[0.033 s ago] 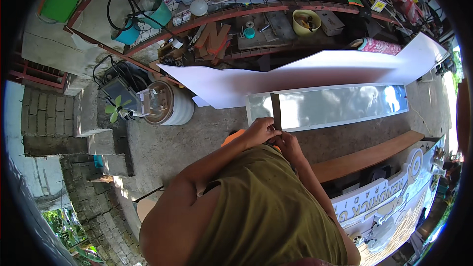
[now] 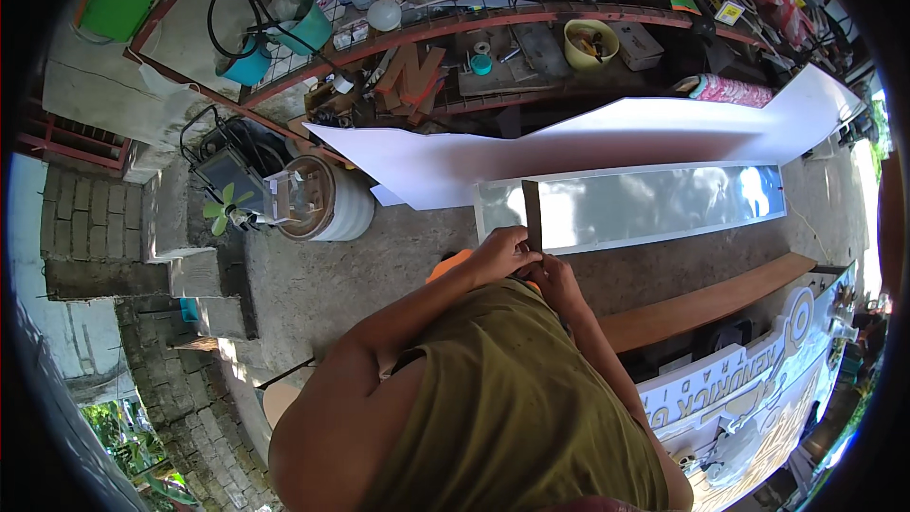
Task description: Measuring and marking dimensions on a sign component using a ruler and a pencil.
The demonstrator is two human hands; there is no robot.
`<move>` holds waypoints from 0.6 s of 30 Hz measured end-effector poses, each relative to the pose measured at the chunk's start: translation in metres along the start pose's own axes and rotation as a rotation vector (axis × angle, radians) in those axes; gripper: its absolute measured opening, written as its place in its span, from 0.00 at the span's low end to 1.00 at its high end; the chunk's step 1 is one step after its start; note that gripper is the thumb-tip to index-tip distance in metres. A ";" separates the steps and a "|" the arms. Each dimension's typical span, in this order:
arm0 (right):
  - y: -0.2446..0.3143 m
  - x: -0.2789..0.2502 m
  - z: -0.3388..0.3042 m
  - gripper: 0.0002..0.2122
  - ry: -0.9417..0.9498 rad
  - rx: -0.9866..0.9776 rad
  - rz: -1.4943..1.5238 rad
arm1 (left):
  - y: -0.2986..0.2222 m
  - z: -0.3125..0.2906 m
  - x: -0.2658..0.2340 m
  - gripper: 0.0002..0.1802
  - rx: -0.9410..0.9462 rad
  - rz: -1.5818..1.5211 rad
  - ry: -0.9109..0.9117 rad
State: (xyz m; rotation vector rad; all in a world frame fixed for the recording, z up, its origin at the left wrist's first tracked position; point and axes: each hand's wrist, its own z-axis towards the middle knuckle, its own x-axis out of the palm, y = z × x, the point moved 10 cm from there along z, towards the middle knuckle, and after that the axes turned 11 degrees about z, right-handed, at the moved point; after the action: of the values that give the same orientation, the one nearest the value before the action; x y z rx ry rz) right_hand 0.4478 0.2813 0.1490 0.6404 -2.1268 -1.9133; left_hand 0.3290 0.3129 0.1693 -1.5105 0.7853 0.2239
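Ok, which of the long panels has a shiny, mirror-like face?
The pale-framed panel between the white sheet and the brown board, partly covered in view by the dark strip near the left hand; unlike those two, it shows clear reflections.

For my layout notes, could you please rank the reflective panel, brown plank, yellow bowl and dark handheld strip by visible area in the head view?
1. Reflective panel
2. Brown plank
3. Yellow bowl
4. Dark handheld strip

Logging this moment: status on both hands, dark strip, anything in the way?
Left hand and right hand together at near end of dark strip; exact grip unclear. Strip overlaps glossy panel in view. Nothing visibly blocking hands.
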 end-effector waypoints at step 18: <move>-0.006 0.008 0.006 0.08 -0.034 0.034 -0.096 | 0.007 -0.005 -0.009 0.07 0.096 -0.037 -0.006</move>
State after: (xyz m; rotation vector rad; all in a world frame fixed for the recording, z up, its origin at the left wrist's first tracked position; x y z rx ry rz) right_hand 0.4389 0.2829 0.1412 0.7351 -2.1913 -1.9542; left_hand 0.3162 0.3118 0.1696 -1.4324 0.7526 0.1606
